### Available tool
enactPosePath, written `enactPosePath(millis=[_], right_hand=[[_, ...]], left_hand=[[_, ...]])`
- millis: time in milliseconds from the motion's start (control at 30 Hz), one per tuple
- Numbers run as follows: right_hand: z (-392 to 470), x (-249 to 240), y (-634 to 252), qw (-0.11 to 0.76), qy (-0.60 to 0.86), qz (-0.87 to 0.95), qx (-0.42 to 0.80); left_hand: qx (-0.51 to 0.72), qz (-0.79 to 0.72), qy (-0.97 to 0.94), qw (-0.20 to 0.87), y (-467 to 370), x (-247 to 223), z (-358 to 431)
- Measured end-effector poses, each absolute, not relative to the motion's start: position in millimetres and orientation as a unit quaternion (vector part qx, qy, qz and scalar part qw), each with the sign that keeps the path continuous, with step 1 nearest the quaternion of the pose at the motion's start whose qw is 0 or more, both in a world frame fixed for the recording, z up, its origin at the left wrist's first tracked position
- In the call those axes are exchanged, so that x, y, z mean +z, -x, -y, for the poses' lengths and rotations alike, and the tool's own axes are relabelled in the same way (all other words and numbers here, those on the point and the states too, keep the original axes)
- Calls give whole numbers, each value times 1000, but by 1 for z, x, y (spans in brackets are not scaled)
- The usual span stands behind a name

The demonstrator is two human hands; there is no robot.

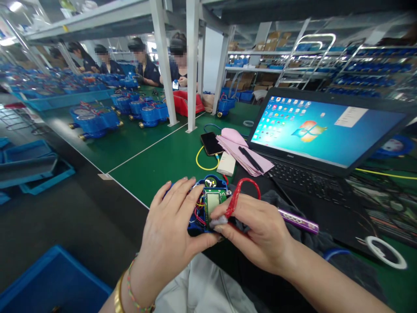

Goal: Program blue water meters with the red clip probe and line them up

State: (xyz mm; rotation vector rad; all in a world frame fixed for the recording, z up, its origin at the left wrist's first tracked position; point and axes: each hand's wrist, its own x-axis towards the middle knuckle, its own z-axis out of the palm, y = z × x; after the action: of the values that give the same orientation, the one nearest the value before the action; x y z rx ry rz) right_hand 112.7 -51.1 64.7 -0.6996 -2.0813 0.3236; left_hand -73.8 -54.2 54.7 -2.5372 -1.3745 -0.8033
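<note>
My left hand point(169, 230) cups a blue water meter point(208, 200) from the left and below, at the near edge of the green bench. The meter is open on top and shows a green circuit board with a small grey display and coloured wires. My right hand point(257, 230) comes in from the right. Its thumb and forefinger pinch a red clip lead point(239, 195) and a small white piece against the board. A purple pen-like tool point(298, 221) sticks out past the right hand, towards the laptop.
An open laptop point(322, 130) stands at right with a pen, pink papers point(241, 150), a black phone point(211, 142), a white box and a yellow cable beside it. More blue meters point(94, 119) line the bench. Several people sit at the far end. Blue bins point(35, 165) lie on the floor at left.
</note>
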Motion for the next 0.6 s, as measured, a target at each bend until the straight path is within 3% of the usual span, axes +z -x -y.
enactPosePath(millis=[600], right_hand=[[51, 65, -112, 445, 278, 840, 137]], left_hand=[[-263, 457, 847, 74, 74, 55, 54]])
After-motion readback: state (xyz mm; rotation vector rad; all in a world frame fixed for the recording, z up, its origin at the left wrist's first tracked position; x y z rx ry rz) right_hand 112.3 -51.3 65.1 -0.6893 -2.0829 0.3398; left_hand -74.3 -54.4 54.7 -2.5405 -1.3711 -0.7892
